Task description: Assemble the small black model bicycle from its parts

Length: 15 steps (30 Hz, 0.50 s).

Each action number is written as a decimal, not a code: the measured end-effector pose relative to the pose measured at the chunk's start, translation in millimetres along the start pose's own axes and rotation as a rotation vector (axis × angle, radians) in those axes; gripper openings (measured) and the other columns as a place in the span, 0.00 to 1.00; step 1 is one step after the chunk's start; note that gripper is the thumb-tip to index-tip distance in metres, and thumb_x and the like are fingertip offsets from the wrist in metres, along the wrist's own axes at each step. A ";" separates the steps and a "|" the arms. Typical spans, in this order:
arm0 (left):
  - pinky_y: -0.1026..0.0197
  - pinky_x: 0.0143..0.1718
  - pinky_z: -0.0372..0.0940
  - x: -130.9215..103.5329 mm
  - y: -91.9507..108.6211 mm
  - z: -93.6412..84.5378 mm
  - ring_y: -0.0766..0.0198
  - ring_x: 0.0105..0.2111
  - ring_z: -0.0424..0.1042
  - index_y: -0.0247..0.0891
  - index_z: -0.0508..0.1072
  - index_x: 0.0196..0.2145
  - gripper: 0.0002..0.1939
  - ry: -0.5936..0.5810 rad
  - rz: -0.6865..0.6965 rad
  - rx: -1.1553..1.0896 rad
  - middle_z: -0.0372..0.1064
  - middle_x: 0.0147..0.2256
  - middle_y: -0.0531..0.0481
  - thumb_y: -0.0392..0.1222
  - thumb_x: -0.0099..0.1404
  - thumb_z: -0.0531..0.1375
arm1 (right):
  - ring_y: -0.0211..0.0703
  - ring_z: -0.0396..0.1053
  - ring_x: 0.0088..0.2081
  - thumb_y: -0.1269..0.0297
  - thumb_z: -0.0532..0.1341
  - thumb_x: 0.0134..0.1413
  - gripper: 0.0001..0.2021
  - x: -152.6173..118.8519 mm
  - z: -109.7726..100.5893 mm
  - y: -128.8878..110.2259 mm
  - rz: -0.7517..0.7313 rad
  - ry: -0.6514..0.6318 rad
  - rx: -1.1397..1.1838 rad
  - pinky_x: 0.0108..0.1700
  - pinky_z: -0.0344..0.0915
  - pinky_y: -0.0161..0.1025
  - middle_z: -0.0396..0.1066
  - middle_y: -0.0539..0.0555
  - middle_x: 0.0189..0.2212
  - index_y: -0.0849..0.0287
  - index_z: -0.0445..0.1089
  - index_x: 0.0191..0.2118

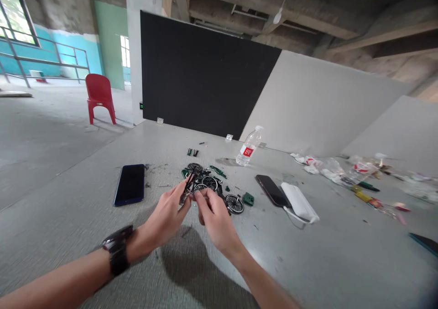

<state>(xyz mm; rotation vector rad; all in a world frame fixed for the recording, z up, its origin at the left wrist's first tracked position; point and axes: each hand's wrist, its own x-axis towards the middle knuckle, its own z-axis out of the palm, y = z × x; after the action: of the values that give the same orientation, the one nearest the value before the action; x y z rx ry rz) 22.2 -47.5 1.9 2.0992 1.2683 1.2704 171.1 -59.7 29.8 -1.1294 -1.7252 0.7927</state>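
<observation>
My left hand (166, 215) is closed around a thin dark model bicycle frame (188, 186), tilted up between thumb and fingers. Against it, my right hand (219, 217) pinches a small spoked wheel (200, 188); the fingertips hide its lower part. Behind and around both hands lie more small black wheels, one spoked wheel (234, 204) lying just right of my right hand. A dark green block-shaped part (248, 199) sits beyond that wheel. Farther back are a long green piece (218, 171) and a pair of small dark parts (192, 152).
A dark phone (130, 185) lies at left, and another phone (272, 190) at right beside a white power bank (299, 202) with a cable. A water bottle (249, 146) stands behind. Crumpled wrappers and litter (331, 171) spread at far right, before a black-and-grey partition (208, 76).
</observation>
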 end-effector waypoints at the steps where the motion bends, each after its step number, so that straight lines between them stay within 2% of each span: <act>1: 0.48 0.53 0.67 1.7 0.6 -0.5 0.53 0.51 0.73 0.35 0.63 0.60 0.22 0.013 -0.047 -0.031 0.73 0.51 0.39 0.39 0.71 0.50 | 0.36 0.53 0.19 0.51 0.50 0.67 0.17 0.7 -2.4 1.8 0.004 0.005 -0.038 0.21 0.53 0.34 0.53 0.43 0.18 0.55 0.62 0.31; 4: 0.50 0.48 0.70 6.6 1.1 -0.5 0.55 0.45 0.76 0.34 0.67 0.56 0.19 0.025 -0.167 -0.229 0.77 0.45 0.41 0.43 0.71 0.52 | 0.37 0.53 0.22 0.50 0.46 0.69 0.18 3.9 -12.1 10.5 0.051 0.065 -0.045 0.24 0.52 0.35 0.52 0.44 0.20 0.55 0.62 0.32; 6: 0.51 0.49 0.71 9.2 0.4 0.8 0.56 0.45 0.77 0.32 0.68 0.54 0.19 0.002 -0.222 -0.423 0.77 0.45 0.41 0.44 0.70 0.53 | 0.38 0.52 0.23 0.51 0.43 0.70 0.19 6.8 -17.9 18.9 0.025 0.158 -0.060 0.26 0.53 0.36 0.51 0.45 0.22 0.54 0.56 0.29; 8: 0.52 0.51 0.70 11.0 -0.2 2.6 0.56 0.47 0.76 0.31 0.68 0.53 0.19 -0.021 -0.271 -0.593 0.77 0.46 0.40 0.44 0.68 0.54 | 0.37 0.53 0.25 0.51 0.47 0.69 0.17 9.1 -20.9 26.7 0.003 0.189 -0.090 0.28 0.54 0.36 0.53 0.45 0.24 0.54 0.52 0.29; 11: 0.50 0.53 0.69 11.7 -0.9 4.9 0.56 0.47 0.76 0.30 0.68 0.52 0.20 -0.025 -0.324 -0.738 0.76 0.47 0.39 0.45 0.67 0.55 | 0.38 0.58 0.29 0.53 0.58 0.62 0.17 9.8 -19.2 33.3 -0.004 0.103 -0.080 0.33 0.57 0.37 0.61 0.46 0.27 0.53 0.51 0.30; 15: 0.49 0.54 0.68 11.2 -3.0 7.2 0.53 0.48 0.75 0.32 0.69 0.51 0.22 -0.022 -0.363 -0.802 0.76 0.47 0.40 0.48 0.65 0.59 | 0.40 0.65 0.32 0.56 0.63 0.57 0.19 8.1 -11.1 35.7 0.042 0.045 0.129 0.36 0.61 0.38 0.68 0.48 0.29 0.53 0.49 0.29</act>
<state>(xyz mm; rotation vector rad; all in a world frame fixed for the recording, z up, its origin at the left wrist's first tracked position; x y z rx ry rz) 28.9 -35.7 1.7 1.2513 0.8582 1.2877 192.4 -38.3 6.2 -1.0905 -1.5946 0.8851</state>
